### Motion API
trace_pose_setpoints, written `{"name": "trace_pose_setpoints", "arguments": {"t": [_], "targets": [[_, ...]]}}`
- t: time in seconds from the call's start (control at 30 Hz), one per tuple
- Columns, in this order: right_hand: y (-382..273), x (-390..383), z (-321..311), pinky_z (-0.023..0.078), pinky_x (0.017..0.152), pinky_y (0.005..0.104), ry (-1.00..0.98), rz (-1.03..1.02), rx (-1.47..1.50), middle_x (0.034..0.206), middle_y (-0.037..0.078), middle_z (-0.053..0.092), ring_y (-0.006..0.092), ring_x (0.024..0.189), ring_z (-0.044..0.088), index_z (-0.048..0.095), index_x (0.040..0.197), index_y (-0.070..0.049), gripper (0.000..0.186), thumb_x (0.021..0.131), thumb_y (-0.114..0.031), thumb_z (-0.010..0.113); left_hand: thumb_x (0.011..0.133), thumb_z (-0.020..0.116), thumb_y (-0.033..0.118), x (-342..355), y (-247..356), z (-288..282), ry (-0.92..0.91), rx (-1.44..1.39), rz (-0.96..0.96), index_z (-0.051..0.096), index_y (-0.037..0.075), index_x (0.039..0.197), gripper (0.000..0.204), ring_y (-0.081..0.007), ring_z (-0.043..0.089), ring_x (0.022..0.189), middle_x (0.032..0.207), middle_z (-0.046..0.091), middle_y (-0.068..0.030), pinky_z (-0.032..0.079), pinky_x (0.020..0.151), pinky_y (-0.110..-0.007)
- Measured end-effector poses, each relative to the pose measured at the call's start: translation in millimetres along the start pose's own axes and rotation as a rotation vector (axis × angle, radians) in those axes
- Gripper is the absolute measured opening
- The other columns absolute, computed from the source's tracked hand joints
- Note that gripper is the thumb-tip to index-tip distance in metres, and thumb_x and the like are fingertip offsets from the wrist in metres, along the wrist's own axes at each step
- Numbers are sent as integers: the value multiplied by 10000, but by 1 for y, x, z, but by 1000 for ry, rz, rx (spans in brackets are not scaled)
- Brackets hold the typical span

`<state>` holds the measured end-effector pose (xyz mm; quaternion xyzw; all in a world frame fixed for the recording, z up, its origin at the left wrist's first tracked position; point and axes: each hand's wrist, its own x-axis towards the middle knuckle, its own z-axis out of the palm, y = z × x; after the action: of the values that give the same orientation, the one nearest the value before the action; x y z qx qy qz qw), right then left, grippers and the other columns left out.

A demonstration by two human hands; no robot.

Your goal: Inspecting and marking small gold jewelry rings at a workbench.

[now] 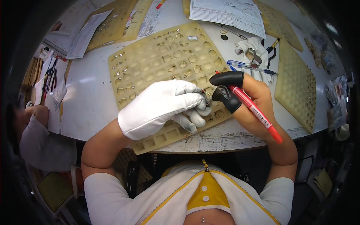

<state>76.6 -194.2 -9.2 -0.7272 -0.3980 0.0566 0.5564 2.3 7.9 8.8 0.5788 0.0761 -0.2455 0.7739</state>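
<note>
My left hand (165,105), in a white glove with greyed fingertips, is closed over the near part of a yellowish compartment tray (165,139). Between its fingertips it pinches a small ring (204,91), mostly covered by the glove. My right hand (257,97) wears black finger cots on thumb and forefinger. It grips a red pen (255,109), whose tip points up and left, just above the ring. Several rings (183,64) stand in the tray's compartments, and other compartments show bare.
Blue pens (251,67), a white cloth (255,52) and pliers (273,48) lie right of the tray. Another ring tray (300,86) sits farther right. Printed papers (227,15) and more trays (112,22) line the far side. Another person's arm (37,116) rests at the left.
</note>
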Motion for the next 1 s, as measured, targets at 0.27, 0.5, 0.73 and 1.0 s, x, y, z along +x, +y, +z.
{"name": "trace_pose_setpoints", "arguments": {"t": [0.27,0.5,0.73,1.0], "targets": [[3,1,2,438,533,304,-59,-45,-114,664,111,584,234,560,555,637,854,-11,185,669,-2,641,915,555,119,2,1,7,191,238,73,529,-56,1079,242,-167,639,794,936,624,-108,536,685,-276],[13,4,0,361,512,344,30,-384,-386,575,72,456,245,528,458,664,863,-52,261,605,-15,673,800,653,50,2,-6,7,350,860,472,655,14,961,165,-165,594,810,882,639,-82,464,729,-267],[20,6,0,380,515,351,52,-470,-479,587,79,463,256,537,468,653,833,-34,283,553,-22,693,748,677,42,10,-19,0,451,1073,852,662,55,928,181,-254,619,752,848,641,-102,489,665,-306],[9,13,2,475,826,401,103,-541,-620,583,41,495,218,545,518,672,834,-71,189,657,-61,739,763,666,50,8,-18,-5,455,1223,878,654,69,982,220,-266,623,784,889,644,-96,505,692,-301]]}}
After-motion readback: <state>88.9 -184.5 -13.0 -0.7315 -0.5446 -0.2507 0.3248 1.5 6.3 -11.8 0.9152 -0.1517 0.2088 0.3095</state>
